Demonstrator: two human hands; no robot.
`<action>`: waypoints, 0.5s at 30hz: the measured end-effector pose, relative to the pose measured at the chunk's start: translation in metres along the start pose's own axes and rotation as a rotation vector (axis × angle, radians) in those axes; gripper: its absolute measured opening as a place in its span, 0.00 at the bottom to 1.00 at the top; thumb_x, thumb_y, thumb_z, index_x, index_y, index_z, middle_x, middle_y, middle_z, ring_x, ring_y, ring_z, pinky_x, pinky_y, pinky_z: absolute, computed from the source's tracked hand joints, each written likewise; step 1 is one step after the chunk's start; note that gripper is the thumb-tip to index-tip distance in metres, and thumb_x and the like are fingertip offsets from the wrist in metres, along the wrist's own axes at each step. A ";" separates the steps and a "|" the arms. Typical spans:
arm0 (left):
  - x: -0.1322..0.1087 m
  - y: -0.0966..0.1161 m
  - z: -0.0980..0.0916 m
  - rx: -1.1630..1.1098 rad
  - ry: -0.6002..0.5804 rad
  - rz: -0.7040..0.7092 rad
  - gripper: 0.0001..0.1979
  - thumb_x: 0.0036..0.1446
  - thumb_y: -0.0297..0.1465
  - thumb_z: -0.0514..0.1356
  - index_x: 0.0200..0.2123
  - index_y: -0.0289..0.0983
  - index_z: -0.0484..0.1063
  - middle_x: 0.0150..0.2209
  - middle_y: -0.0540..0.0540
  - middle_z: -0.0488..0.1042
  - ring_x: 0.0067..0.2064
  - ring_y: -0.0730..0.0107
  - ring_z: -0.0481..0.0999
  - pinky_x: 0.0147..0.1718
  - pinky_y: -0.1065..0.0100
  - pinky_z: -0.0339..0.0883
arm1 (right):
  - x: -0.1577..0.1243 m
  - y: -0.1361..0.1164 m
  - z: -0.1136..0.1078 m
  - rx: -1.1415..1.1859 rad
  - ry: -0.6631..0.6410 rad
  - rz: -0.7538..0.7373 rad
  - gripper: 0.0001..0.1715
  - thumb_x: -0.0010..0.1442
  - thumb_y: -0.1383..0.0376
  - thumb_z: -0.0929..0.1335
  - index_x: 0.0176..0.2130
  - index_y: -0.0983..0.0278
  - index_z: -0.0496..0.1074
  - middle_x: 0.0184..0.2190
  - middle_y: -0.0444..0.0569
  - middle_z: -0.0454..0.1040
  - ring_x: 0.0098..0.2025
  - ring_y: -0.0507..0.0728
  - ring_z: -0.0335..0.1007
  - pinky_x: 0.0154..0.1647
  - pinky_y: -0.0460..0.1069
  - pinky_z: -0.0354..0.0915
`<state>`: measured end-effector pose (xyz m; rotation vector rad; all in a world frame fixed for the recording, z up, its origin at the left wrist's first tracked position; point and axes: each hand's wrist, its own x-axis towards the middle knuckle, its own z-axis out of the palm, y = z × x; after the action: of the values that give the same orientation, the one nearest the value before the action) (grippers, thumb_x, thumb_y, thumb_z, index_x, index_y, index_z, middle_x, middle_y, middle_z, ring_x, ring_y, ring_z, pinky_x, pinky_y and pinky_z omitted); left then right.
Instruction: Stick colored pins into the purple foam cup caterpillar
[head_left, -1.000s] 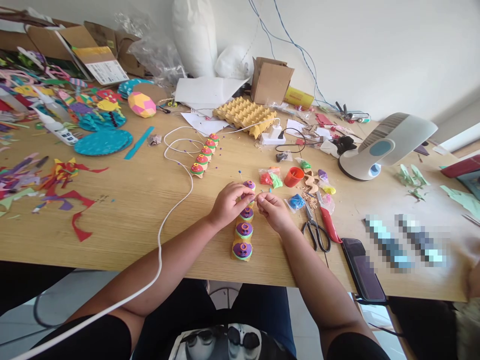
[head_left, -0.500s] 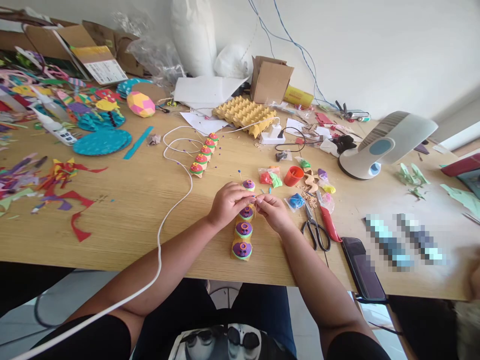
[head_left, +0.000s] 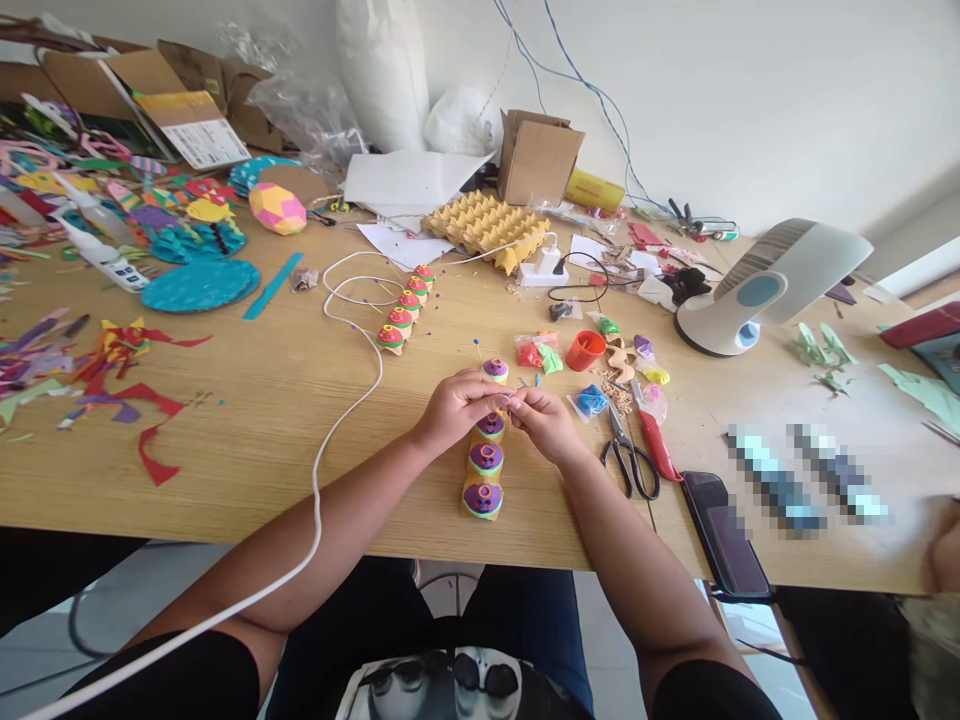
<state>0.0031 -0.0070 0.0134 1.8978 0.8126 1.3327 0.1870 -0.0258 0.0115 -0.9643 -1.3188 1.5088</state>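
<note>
Over a strip of egg carton [head_left: 480, 468], my left hand [head_left: 461, 408] and my right hand [head_left: 546, 418] meet fingertip to fingertip, both pinched closed. A thin toothpick is between my right fingertips, mostly hidden; a speck of blue shows where the fingers meet. What my left fingers pinch is covered. The strip's cups carry purple clay domes [head_left: 486, 457] with pale green rims, orange rings and small dark dots. My left hand partly covers the middle of the strip. Beside its far end rises a thin stick with a blue ball tip [head_left: 476, 343].
Right of my hands lie bagged blue clay [head_left: 592, 400], black-handled scissors [head_left: 631, 465], a red-handled knife [head_left: 660, 445] and a phone [head_left: 724, 535]. A red cup [head_left: 585, 350] and a fan [head_left: 765, 290] stand beyond. A white cable [head_left: 319, 480] crosses my left arm. Farther back is a red-green decorated strip [head_left: 405, 310].
My hands stay over the strip, fingertips pinched together. The toothpick that poked down below my right fingers is now less visible. The whole view has shifted slightly.
</note>
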 end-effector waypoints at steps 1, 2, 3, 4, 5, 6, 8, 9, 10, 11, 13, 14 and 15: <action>0.000 0.000 0.000 -0.044 -0.020 -0.039 0.10 0.61 0.39 0.65 0.39 0.42 0.84 0.37 0.45 0.82 0.40 0.67 0.79 0.44 0.66 0.72 | 0.000 0.001 -0.001 0.015 -0.018 0.012 0.25 0.52 0.45 0.75 0.29 0.63 0.71 0.20 0.39 0.61 0.24 0.48 0.51 0.27 0.47 0.49; 0.000 0.000 -0.001 -0.092 -0.042 -0.080 0.10 0.61 0.39 0.65 0.39 0.41 0.84 0.37 0.45 0.82 0.40 0.67 0.79 0.43 0.66 0.72 | 0.000 0.002 -0.002 0.028 -0.036 0.027 0.25 0.52 0.45 0.76 0.28 0.63 0.71 0.20 0.39 0.61 0.24 0.48 0.51 0.26 0.47 0.49; 0.000 0.000 -0.001 -0.142 -0.068 -0.124 0.11 0.60 0.40 0.66 0.39 0.40 0.84 0.37 0.45 0.81 0.40 0.66 0.79 0.43 0.67 0.72 | 0.000 0.003 -0.002 0.040 -0.053 0.041 0.26 0.51 0.45 0.76 0.28 0.63 0.71 0.20 0.38 0.60 0.24 0.48 0.50 0.26 0.47 0.48; 0.000 -0.001 -0.001 -0.195 -0.095 -0.169 0.12 0.59 0.40 0.66 0.39 0.40 0.84 0.37 0.45 0.81 0.40 0.66 0.79 0.42 0.67 0.72 | -0.001 0.003 -0.003 0.051 -0.067 0.055 0.26 0.51 0.44 0.76 0.27 0.63 0.71 0.19 0.38 0.60 0.23 0.48 0.50 0.26 0.47 0.48; -0.001 -0.001 -0.002 -0.250 -0.123 -0.217 0.12 0.58 0.41 0.67 0.39 0.39 0.83 0.37 0.45 0.81 0.39 0.66 0.79 0.41 0.67 0.72 | -0.001 0.004 -0.003 0.061 -0.079 0.067 0.26 0.50 0.44 0.76 0.27 0.63 0.71 0.19 0.38 0.60 0.23 0.48 0.50 0.27 0.47 0.48; -0.001 -0.001 -0.002 -0.305 -0.148 -0.265 0.12 0.56 0.41 0.68 0.38 0.39 0.83 0.36 0.45 0.81 0.39 0.67 0.79 0.40 0.68 0.72 | -0.001 0.005 -0.003 0.071 -0.089 0.079 0.27 0.50 0.44 0.77 0.27 0.63 0.72 0.19 0.38 0.60 0.23 0.48 0.50 0.27 0.47 0.47; -0.001 -0.002 -0.002 -0.406 -0.190 -0.349 0.12 0.55 0.40 0.69 0.37 0.38 0.83 0.34 0.46 0.80 0.37 0.68 0.78 0.37 0.69 0.71 | -0.002 0.005 -0.003 0.095 -0.103 0.096 0.27 0.49 0.45 0.77 0.27 0.64 0.72 0.20 0.39 0.61 0.23 0.48 0.50 0.27 0.47 0.47; -0.001 -0.002 -0.002 -0.449 -0.201 -0.380 0.12 0.54 0.40 0.70 0.36 0.37 0.82 0.32 0.47 0.79 0.35 0.69 0.77 0.36 0.69 0.70 | -0.002 0.006 -0.002 0.108 -0.107 0.100 0.26 0.49 0.45 0.77 0.27 0.64 0.72 0.20 0.39 0.62 0.23 0.47 0.50 0.27 0.47 0.47; -0.001 -0.002 -0.002 -0.485 -0.205 -0.402 0.12 0.54 0.40 0.70 0.35 0.37 0.82 0.30 0.48 0.79 0.34 0.70 0.76 0.35 0.69 0.70 | -0.002 0.006 -0.002 0.121 -0.109 0.102 0.25 0.49 0.46 0.77 0.27 0.64 0.73 0.20 0.39 0.62 0.23 0.47 0.50 0.27 0.47 0.47; -0.001 -0.002 -0.002 -0.512 -0.201 -0.416 0.11 0.53 0.39 0.71 0.33 0.36 0.82 0.29 0.48 0.78 0.33 0.71 0.75 0.35 0.70 0.69 | -0.003 0.005 -0.001 0.132 -0.113 0.100 0.24 0.50 0.47 0.77 0.28 0.64 0.74 0.20 0.39 0.62 0.24 0.47 0.51 0.27 0.47 0.47; 0.000 -0.002 -0.002 -0.543 -0.189 -0.430 0.11 0.52 0.39 0.71 0.31 0.36 0.81 0.28 0.49 0.77 0.32 0.72 0.74 0.34 0.70 0.68 | -0.003 0.004 0.000 0.146 -0.122 0.095 0.22 0.51 0.48 0.77 0.30 0.64 0.75 0.20 0.39 0.63 0.24 0.48 0.52 0.28 0.47 0.48; 0.000 -0.002 -0.002 -0.550 -0.184 -0.435 0.11 0.52 0.39 0.71 0.30 0.36 0.81 0.28 0.49 0.76 0.32 0.72 0.74 0.34 0.70 0.68 | -0.004 0.004 0.000 0.147 -0.126 0.094 0.22 0.51 0.49 0.78 0.30 0.64 0.75 0.20 0.39 0.64 0.24 0.48 0.53 0.28 0.46 0.49; 0.000 -0.002 -0.002 -0.554 -0.186 -0.441 0.12 0.52 0.39 0.72 0.30 0.35 0.81 0.28 0.48 0.77 0.33 0.72 0.74 0.34 0.70 0.68 | -0.004 0.003 0.000 0.148 -0.128 0.097 0.21 0.51 0.49 0.78 0.31 0.64 0.76 0.21 0.40 0.64 0.25 0.48 0.54 0.28 0.46 0.50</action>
<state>0.0008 -0.0056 0.0121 1.2907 0.6340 0.9614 0.1875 -0.0299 0.0091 -0.8590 -1.2445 1.7414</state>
